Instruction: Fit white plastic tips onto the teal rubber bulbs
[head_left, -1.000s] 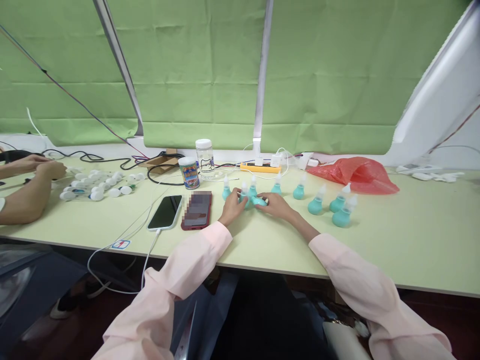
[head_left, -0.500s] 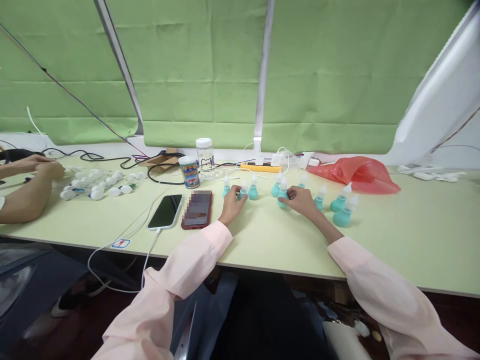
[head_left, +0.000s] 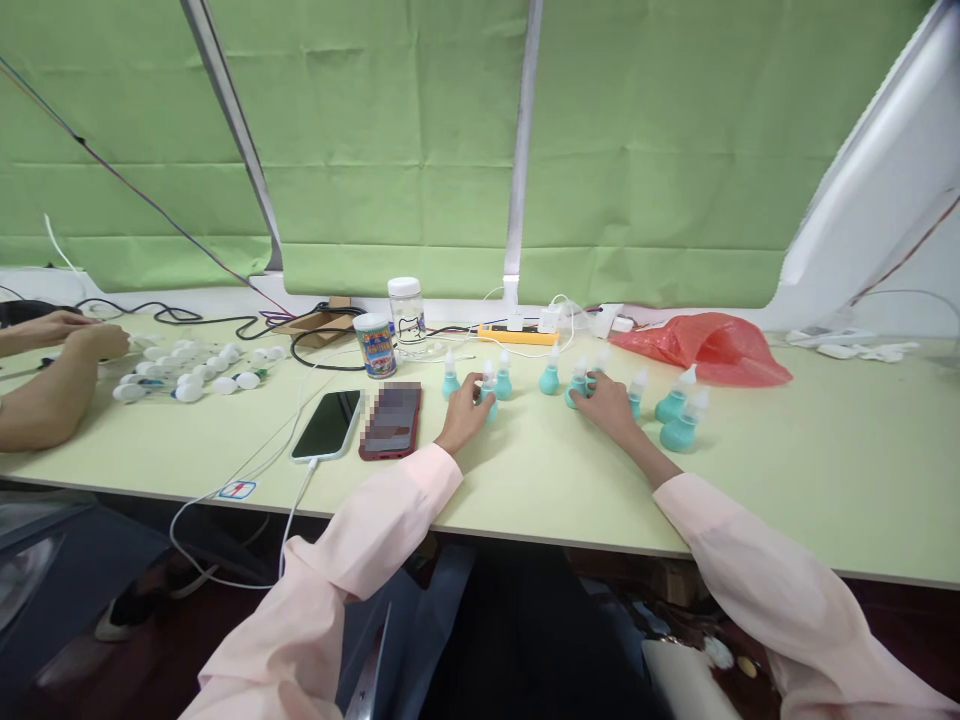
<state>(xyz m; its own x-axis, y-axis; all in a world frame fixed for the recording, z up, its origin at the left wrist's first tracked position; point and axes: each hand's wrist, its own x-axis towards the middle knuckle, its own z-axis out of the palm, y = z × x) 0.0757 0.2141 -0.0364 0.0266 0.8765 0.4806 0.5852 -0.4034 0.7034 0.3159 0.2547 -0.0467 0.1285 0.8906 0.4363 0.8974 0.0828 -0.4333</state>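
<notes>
My left hand [head_left: 463, 412] is closed around a teal bulb nasal aspirator [head_left: 489, 399] with a clear tip, its fingers on the bulb. Just behind it, one aspirator [head_left: 449, 380] stands to the left and another [head_left: 503, 380] to the right. My right hand [head_left: 609, 405] pinches a second aspirator [head_left: 576, 388] at its left side. Beyond that hand stands an upright aspirator [head_left: 550, 376], and one more [head_left: 602, 362] is partly hidden by the fingers. Several others, such as the large-looking one [head_left: 679, 433], stand to the right of my right wrist.
Two phones [head_left: 328, 425] [head_left: 391, 422] lie left of my left hand, one on a white cable. Behind them are a printed can [head_left: 375, 350] and a clear jar [head_left: 409, 325]. A yellow power strip [head_left: 517, 336] and red plastic bag [head_left: 712, 350] lie at the back. A co-worker's arms [head_left: 56, 375] rest far left.
My right hand has moved the pinched aspirator slightly right, away from the upright one behind it. My left hand's aspirator sits a little nearer to me.
</notes>
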